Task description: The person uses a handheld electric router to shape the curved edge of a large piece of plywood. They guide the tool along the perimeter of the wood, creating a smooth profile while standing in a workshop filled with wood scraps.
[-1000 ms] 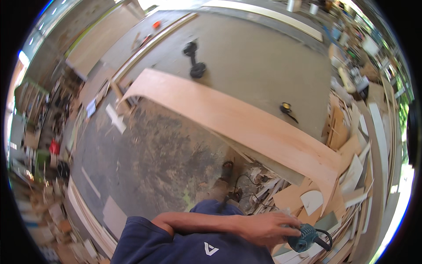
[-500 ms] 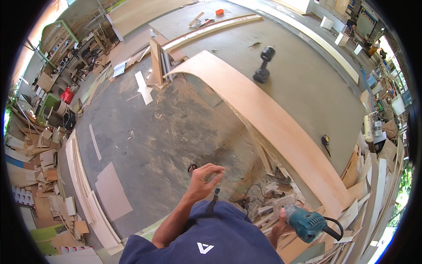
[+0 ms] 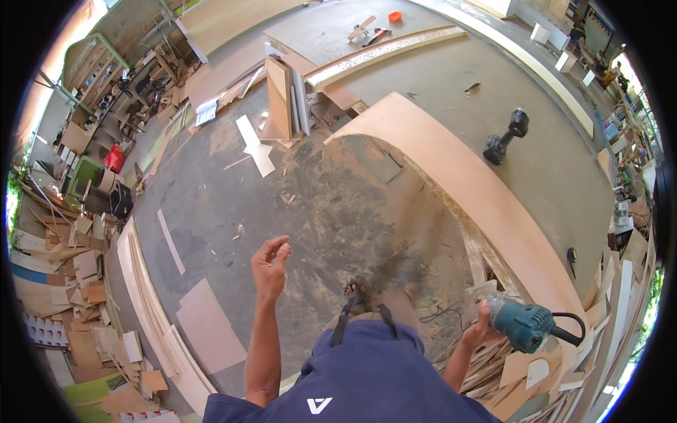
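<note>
The left hand (image 3: 269,273), at the teal trim router (image 3: 527,326) a second ago, now hovers at left, fingers loosely curled; the right hand (image 3: 479,331), fingers partly hidden, clasps it, near right.

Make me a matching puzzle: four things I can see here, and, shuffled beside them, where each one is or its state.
1. Teal cylindrical power tool
2. Black pistol-shaped drill
3. Flat white scrap
4. Bare left hand's grip

A. Lying on the dark floor
B. Empty
C. In the right hand's grip
D. On the flat grey surface

Pairs: 1-C, 2-D, 3-A, 4-B
</note>
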A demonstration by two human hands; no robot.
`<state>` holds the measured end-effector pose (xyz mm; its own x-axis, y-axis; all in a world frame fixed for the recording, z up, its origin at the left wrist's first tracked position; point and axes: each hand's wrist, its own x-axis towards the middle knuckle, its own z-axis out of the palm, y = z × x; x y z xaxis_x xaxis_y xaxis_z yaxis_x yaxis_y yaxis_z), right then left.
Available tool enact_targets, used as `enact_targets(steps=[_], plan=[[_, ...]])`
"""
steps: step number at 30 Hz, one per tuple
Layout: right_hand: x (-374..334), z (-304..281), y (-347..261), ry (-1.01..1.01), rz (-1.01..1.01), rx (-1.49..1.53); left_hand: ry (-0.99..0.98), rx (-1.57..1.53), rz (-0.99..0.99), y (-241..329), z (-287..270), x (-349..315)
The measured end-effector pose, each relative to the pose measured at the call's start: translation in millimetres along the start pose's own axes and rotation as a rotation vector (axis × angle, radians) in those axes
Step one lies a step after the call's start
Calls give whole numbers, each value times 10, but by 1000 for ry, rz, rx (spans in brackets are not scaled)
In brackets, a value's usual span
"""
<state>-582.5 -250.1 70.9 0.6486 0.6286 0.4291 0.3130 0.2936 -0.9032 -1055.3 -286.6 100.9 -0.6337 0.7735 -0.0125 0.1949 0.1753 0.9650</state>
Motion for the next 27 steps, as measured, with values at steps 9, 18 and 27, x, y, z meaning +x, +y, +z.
enact_targets(steps=[9,18,27], plan=[[-135,1227,63,17,90,-21,-69,41,-60,-447,384,1451],[-61,2487,77,47,64,-6,-249,117,-109,-933,1304,3404],[156,3526,-42,171,57,-47,-519,487,360,-899,1788,3892]])
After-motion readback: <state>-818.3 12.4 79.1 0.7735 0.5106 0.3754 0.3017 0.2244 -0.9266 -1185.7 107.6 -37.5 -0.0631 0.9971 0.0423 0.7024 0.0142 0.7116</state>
